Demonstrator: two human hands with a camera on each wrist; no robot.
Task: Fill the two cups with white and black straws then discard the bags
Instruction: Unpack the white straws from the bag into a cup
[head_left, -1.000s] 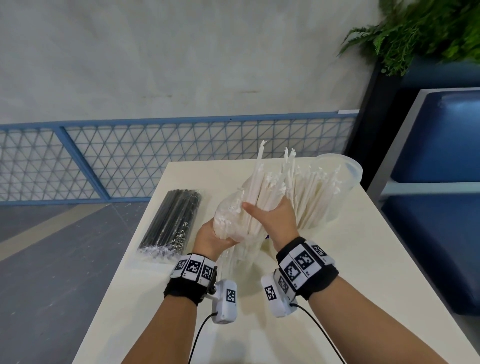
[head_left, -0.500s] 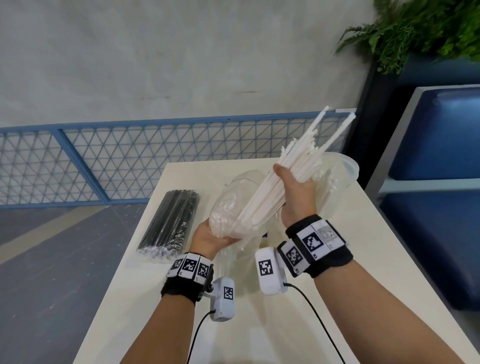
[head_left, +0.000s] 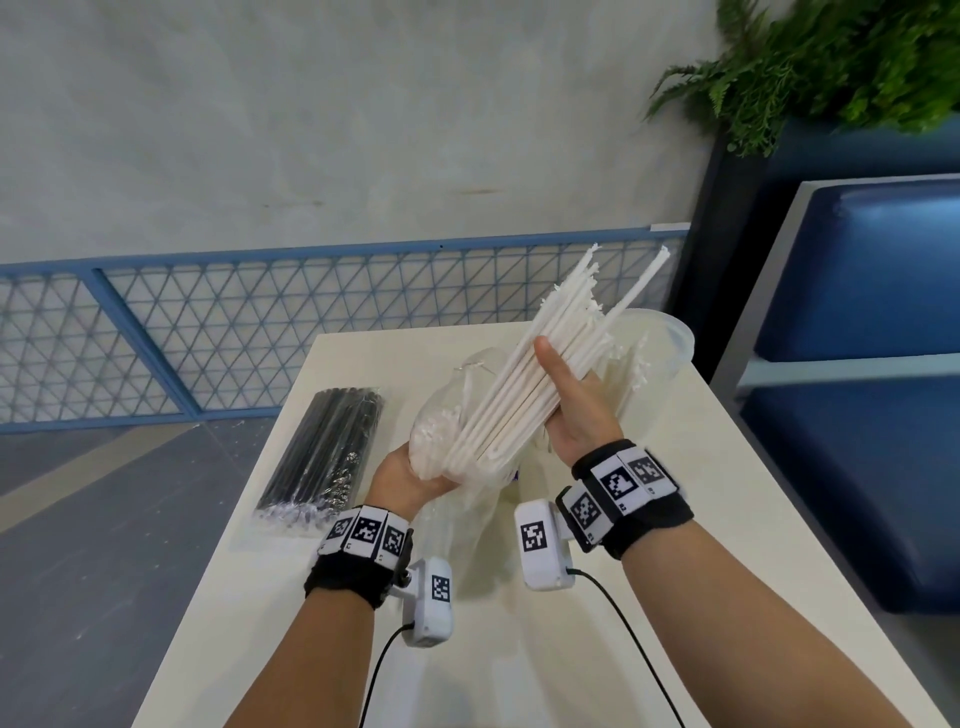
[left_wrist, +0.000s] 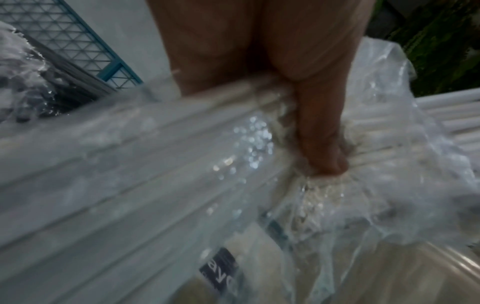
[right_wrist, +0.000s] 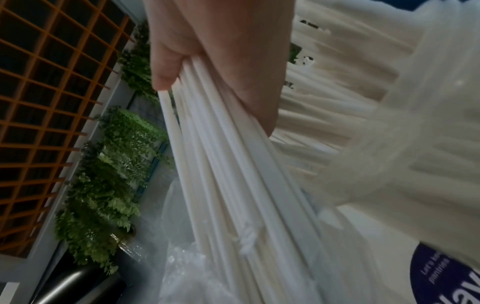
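Nearest the camera, two bare forearms reached over a smooth, cream-coloured surface (head_left: 701, 519), each wrist wrapped in a black band carrying square black-and-white markers and a small white camera block with a thin black cable.

The left hand (head_left: 410, 480) cupped the lower end of a crinkled, clear plastic bag (head_left: 441, 426), its fingers (left_wrist: 322, 131) curled into the glossy, wrinkled film and clenched on it; the left wrist view was blurred, yet a dark printed label showed through the plastic below them.

Just right of that hand, the right hand (head_left: 576, 410) grasped a thick bundle of white straws (head_left: 524, 395), thumb laid along the top and fingers (right_wrist: 166, 67) wrapped round the thin, matte, round tubes. The bundle tilted up and away to the right, its lower ends inside the bag's mouth and its frayed paper tips fanning out above the hand.

Directly beyond the right hand's fingers stood a tall, translucent plastic cup (head_left: 660, 343) with a rolled rim, already holding more white straws.

Left of the left hand's fingers, well apart, a flat sealed pack of black straws (head_left: 327, 457) lay on the surface, long and glossy, its near end crimped.

Farther off ran a blue metal fence (head_left: 208, 338) with diamond mesh before a grey plaster wall, with leafy green ferns (head_left: 831, 62) and blue padded seating to the far right.
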